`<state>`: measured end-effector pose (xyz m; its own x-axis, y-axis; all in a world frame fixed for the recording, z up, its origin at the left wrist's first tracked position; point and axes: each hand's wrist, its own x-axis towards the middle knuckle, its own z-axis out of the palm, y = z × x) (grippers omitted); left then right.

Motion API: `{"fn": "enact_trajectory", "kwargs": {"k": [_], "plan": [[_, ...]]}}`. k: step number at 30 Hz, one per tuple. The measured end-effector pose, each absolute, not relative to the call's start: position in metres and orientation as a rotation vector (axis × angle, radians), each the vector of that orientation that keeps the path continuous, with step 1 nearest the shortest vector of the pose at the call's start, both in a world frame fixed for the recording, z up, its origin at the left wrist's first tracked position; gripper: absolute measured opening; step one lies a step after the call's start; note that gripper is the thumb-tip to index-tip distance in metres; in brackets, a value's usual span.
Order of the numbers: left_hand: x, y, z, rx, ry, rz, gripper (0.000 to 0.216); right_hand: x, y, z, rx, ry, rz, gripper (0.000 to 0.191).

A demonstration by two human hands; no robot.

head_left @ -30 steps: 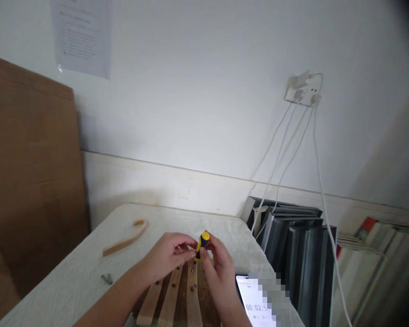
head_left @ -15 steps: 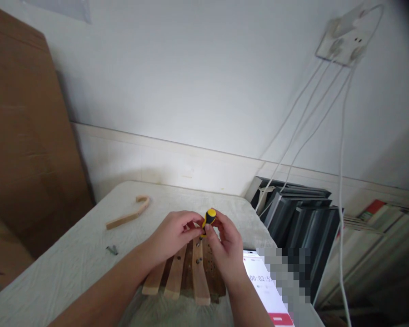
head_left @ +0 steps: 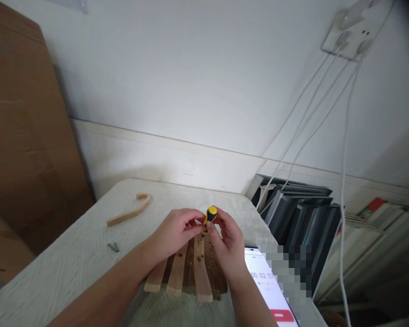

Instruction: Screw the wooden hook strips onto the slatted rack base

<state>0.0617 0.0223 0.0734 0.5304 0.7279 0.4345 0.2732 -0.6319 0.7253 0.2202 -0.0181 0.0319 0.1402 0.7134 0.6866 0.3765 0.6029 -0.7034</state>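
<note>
A stubby yellow and black screwdriver (head_left: pixel 210 217) stands nearly upright, tip down, over a pale wooden strip (head_left: pixel 202 279). My right hand (head_left: pixel 227 240) is closed around its handle, thumb in front. Close on its other side, my left hand (head_left: pixel 177 230) has thumb and fingers pinched near the lower handle; what they hold is hidden. Two more pale strips (head_left: pixel 156 277) lie alongside on a dark brown board (head_left: pixel 218 277) dotted with small holes. Dark screw heads (head_left: pixel 200 258) show in the strips. The screwdriver's tip is hard to make out.
On the white-covered table (head_left: pixel 78 259) lie a hook-shaped wooden piece (head_left: pixel 129 215) and a few screws (head_left: pixel 113 247) at left. A phone (head_left: pixel 267 281) showing a timer rests at right. Dark panels (head_left: pixel 293 213) lean beside the table; cables (head_left: pixel 313 97) hang from a socket (head_left: pixel 349 38).
The view has shifted slightly. Both hands stay at the screwdriver over the strip, with little visible movement.
</note>
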Motion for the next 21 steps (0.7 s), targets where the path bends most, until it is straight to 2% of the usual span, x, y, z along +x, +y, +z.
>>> {"fn": "enact_trajectory", "kwargs": {"k": [5, 10, 17, 21], "plan": [[0.062, 0.023, 0.073, 2.181, 0.823, 0.979, 0.012, 0.221, -0.015, 0.029, -0.978, -1.479, 0.318, 0.033], [0.063, 0.024, 0.072, 2.187, 0.812, 1.000, 0.014, 0.221, -0.012, 0.026, -0.969, -1.472, 0.366, 0.042], [0.063, 0.024, 0.074, 2.258, 0.814, 0.989, 0.010, 0.221, -0.014, 0.029, -0.949, -1.485, 0.429, 0.039], [0.062, 0.023, 0.075, 2.300, 0.769, 0.964, 0.013, 0.221, -0.016, 0.036, -0.979, -1.523, 0.439, 0.023]]}}
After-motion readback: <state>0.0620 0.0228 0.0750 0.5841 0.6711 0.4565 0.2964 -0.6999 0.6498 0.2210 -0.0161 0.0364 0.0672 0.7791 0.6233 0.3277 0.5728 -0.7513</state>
